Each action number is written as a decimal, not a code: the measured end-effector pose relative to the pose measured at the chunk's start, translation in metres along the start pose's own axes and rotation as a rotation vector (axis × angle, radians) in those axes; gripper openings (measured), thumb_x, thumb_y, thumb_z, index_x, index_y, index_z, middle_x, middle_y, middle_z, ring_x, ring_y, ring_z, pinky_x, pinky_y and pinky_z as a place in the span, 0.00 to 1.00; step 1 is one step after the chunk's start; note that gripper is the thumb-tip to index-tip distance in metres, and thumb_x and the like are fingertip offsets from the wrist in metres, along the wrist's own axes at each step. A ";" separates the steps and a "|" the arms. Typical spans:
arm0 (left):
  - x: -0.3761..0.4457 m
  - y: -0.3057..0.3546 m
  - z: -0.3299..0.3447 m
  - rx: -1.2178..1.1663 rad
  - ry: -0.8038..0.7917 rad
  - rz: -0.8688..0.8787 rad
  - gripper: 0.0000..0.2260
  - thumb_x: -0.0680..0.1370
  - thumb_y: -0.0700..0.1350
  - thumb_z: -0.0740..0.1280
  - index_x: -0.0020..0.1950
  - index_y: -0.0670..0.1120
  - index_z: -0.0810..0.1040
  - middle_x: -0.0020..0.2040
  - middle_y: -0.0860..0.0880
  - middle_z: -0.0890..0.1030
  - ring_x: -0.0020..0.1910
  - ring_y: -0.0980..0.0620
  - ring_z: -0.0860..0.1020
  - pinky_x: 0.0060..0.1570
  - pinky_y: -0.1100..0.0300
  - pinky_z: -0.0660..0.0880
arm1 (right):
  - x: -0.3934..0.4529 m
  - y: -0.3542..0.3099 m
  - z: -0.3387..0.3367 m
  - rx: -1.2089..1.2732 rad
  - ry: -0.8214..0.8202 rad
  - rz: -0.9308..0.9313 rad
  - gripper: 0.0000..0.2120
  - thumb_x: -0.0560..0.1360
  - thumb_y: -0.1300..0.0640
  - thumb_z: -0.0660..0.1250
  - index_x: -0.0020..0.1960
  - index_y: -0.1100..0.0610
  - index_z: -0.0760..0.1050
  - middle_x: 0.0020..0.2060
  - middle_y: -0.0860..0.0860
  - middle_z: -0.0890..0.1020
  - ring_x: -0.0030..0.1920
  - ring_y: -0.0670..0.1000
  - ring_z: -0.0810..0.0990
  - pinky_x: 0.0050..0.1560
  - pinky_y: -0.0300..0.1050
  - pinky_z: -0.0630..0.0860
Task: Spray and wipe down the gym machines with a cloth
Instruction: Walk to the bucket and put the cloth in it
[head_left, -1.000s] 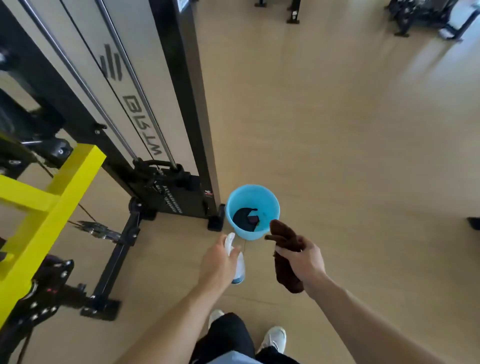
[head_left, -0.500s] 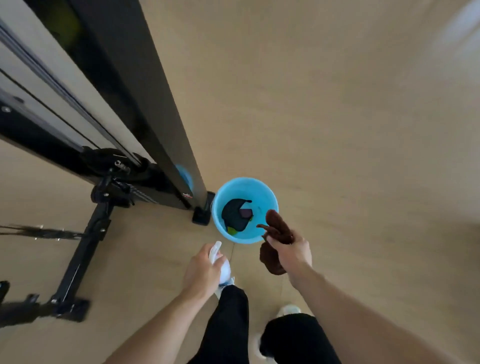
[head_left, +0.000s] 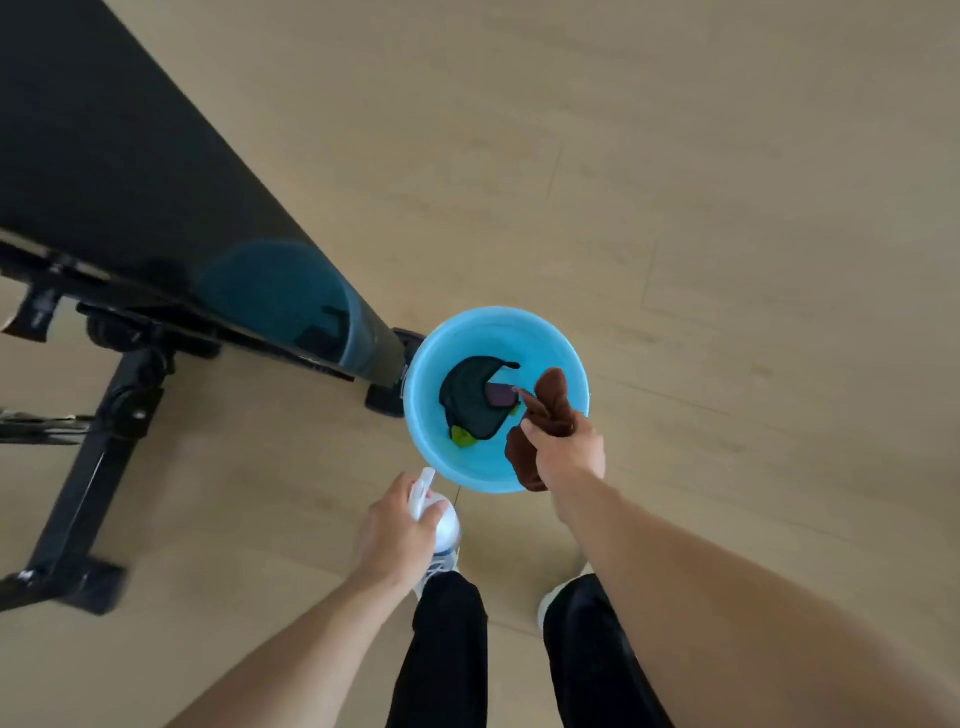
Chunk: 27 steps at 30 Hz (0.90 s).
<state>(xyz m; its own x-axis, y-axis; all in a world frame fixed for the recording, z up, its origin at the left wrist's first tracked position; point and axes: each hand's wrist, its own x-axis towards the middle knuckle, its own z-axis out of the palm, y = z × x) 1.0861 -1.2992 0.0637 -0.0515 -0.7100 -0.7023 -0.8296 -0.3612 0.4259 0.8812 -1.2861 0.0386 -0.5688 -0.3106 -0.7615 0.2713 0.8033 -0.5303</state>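
Note:
I look straight down at a light blue bucket (head_left: 561, 343) on the wooden floor. Inside it lie a dark cloth (head_left: 467, 400), a purple piece and a green scrap. My right hand (head_left: 569, 449) grips a brown cloth (head_left: 553, 400) over the bucket's near right rim. My left hand (head_left: 392, 527) holds a white spray bottle (head_left: 441, 519) just short of the bucket, above my left shoe. The black gym machine (head_left: 130, 182) rises at the left, its glossy panel mirroring the bucket.
The machine's black base bar and foot (head_left: 78, 530) stretch across the floor at the lower left. A rubber foot (head_left: 387, 402) touches the bucket's left side. My two legs in dark trousers stand below the bucket. Bare wooden floor spreads to the right.
I have come closer and the view has tilted further down. My right hand with the brown cloth has moved over the bucket's rim. My left hand keeps the spray bottle.

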 end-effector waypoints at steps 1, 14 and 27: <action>0.007 -0.004 0.005 -0.006 0.004 -0.018 0.04 0.80 0.48 0.69 0.51 0.49 0.75 0.44 0.57 0.78 0.44 0.50 0.77 0.36 0.59 0.68 | 0.010 0.002 0.005 0.003 -0.018 0.002 0.11 0.76 0.53 0.76 0.56 0.45 0.79 0.42 0.40 0.83 0.45 0.48 0.84 0.52 0.45 0.83; 0.031 -0.013 0.052 0.062 -0.018 -0.047 0.04 0.81 0.49 0.65 0.52 0.53 0.70 0.44 0.55 0.77 0.45 0.50 0.75 0.42 0.57 0.66 | 0.046 0.074 0.012 -0.286 -0.214 0.153 0.13 0.80 0.61 0.67 0.62 0.49 0.79 0.56 0.46 0.85 0.55 0.53 0.84 0.57 0.48 0.81; 0.033 0.068 0.184 0.146 -0.247 -0.014 0.11 0.75 0.45 0.70 0.33 0.54 0.77 0.30 0.55 0.79 0.35 0.52 0.80 0.36 0.57 0.75 | 0.044 0.120 -0.082 -0.091 -0.140 0.140 0.14 0.76 0.37 0.71 0.44 0.47 0.85 0.38 0.52 0.85 0.36 0.44 0.79 0.41 0.40 0.76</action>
<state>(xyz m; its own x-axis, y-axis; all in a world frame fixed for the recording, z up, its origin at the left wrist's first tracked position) 0.9253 -1.2356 -0.0352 -0.1583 -0.5304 -0.8328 -0.9016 -0.2662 0.3409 0.8248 -1.1622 -0.0281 -0.4157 -0.2553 -0.8729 0.2650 0.8841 -0.3848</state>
